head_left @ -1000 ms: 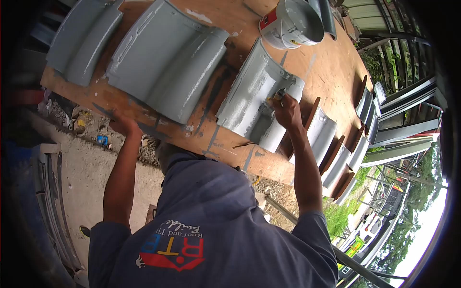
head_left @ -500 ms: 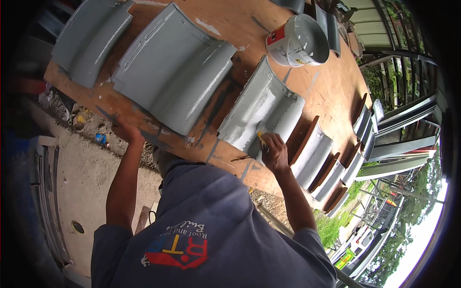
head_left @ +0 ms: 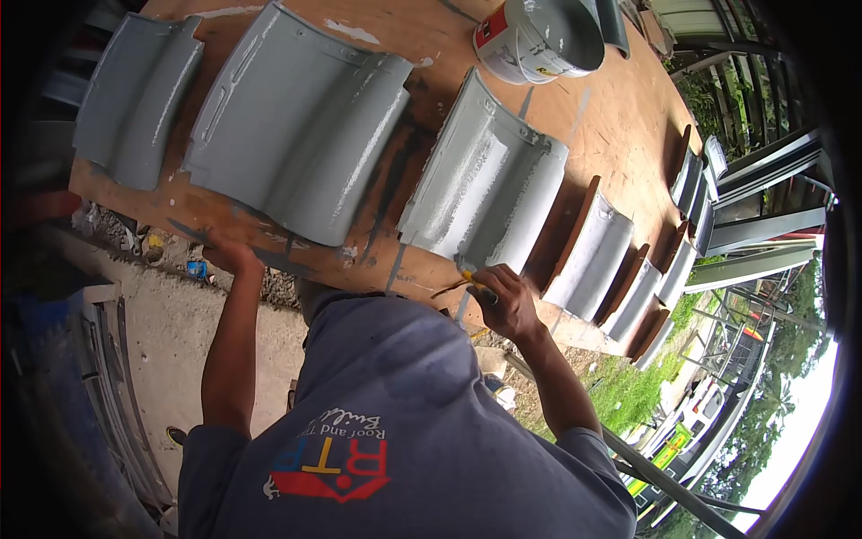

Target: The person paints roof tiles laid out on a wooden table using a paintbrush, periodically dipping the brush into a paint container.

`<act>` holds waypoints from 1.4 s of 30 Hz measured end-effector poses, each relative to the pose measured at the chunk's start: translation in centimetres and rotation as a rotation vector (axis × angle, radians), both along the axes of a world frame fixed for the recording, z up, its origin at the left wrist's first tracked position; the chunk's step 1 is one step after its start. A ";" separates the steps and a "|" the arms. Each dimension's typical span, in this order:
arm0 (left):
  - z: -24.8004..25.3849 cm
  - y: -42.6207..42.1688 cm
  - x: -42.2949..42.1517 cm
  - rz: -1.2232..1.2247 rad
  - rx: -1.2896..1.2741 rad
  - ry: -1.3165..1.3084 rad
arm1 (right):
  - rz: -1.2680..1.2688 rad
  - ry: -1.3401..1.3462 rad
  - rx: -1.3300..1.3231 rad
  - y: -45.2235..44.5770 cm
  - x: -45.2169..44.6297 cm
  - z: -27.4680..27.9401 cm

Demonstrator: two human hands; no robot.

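Observation:
My right hand [head_left: 507,304] grips a paintbrush with a yellow handle [head_left: 479,289], its tip at the near edge of a grey curved roof tile [head_left: 489,175]. Wet-looking grey paint covers the tile, with a pale shiny streak down the middle. At the near edge of the wooden board [head_left: 211,205], my left hand [head_left: 235,259] rests with fingers extended, though partly hard to make out. Beside it on the board lies a wider grey roof tile [head_left: 287,126].
Another grey tile [head_left: 135,99] lies far left. A white paint bucket [head_left: 539,45] holding grey paint stands at the back. To the right, several lighter tiles with brown edges [head_left: 590,256] form a row. Metal profiles [head_left: 763,229] extend beyond the board.
My right hand and the brush have moved down the tile toward me, to its near edge. The view has shifted slightly, and my left hand stays at the board's edge.

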State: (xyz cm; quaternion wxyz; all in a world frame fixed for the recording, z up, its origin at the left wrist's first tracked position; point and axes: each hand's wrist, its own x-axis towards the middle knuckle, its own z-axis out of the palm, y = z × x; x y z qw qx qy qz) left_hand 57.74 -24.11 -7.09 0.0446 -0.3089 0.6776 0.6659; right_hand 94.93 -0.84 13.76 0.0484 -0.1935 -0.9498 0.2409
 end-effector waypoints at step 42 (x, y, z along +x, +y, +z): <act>0.5 -0.1 0.1 0.005 -0.082 -0.043 | -0.751 0.446 0.085 32.0 -24.5 9.9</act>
